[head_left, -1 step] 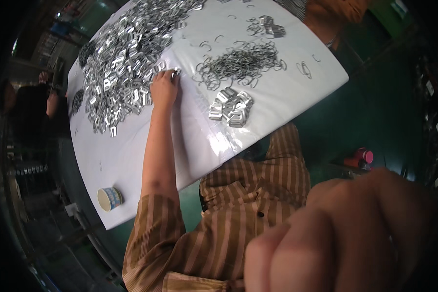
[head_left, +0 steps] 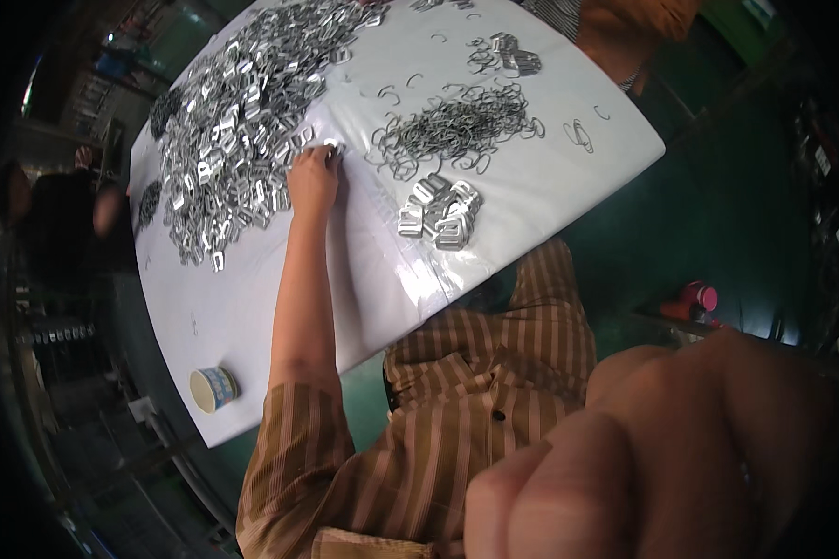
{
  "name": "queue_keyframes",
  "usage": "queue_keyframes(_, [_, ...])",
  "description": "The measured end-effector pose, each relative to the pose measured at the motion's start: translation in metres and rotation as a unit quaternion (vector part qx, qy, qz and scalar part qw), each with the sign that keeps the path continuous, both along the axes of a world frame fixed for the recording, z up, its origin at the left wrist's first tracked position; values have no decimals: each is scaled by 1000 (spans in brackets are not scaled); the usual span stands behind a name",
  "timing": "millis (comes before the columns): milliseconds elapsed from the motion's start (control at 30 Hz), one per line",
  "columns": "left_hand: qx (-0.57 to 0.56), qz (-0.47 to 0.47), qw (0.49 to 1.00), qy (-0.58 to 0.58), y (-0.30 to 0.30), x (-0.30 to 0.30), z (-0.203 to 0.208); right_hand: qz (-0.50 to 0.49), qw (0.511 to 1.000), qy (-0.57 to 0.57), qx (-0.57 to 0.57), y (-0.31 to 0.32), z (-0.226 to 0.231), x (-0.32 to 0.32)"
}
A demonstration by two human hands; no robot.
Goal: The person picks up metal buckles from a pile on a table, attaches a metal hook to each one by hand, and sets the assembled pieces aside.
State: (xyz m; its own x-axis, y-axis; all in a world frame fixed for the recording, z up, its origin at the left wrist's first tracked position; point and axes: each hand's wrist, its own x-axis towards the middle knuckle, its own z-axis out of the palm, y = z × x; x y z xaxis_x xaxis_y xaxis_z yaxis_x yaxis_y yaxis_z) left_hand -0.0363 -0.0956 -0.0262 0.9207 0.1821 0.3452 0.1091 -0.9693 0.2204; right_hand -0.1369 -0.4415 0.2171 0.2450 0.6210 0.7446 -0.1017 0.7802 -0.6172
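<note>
My left hand (head_left: 313, 179) reaches over the white table, at the right edge of a big heap of silver metal buckles (head_left: 238, 140). Its fingers are pinched together on a shiny metal piece (head_left: 334, 151) that looks like one of these buckles, mostly covered by the fingertips. Very large and blurred at the lower right, my right hand (head_left: 653, 447) is closed, with fingers curled; what it holds, if anything, is hidden. To the right of my left hand lie a small pile of buckles (head_left: 441, 212) and a tangle of thin wire rings (head_left: 461, 126).
A paper cup (head_left: 213, 388) stands at the table's near left corner. Farther back is another small group of buckles (head_left: 515, 56), beside a person in orange (head_left: 639, 37). Another person in dark clothes (head_left: 61, 219) is at the left. A pink-lidded container (head_left: 699, 298) sits beyond the table's right side.
The view has shifted slightly, so the table things appear a little lower. My left hand keeps its pinch at the heap's edge. The hand of the person at the left has moved and is blurred.
</note>
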Motion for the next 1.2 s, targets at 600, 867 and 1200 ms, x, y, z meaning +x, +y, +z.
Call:
queue_keyframes(600, [-138,-56,987,57,-39,-83,44,-18,1000,15,-4,-34,3,-11])
queue_keyframes(867, [-154,33,987,31,-34,-90,38,4,999,38,-10,-33,11,-4])
queue_keyframes(1200, [-173,33,984,18,-25,-87,24,-210,951,218,-64,-29,-81,31])
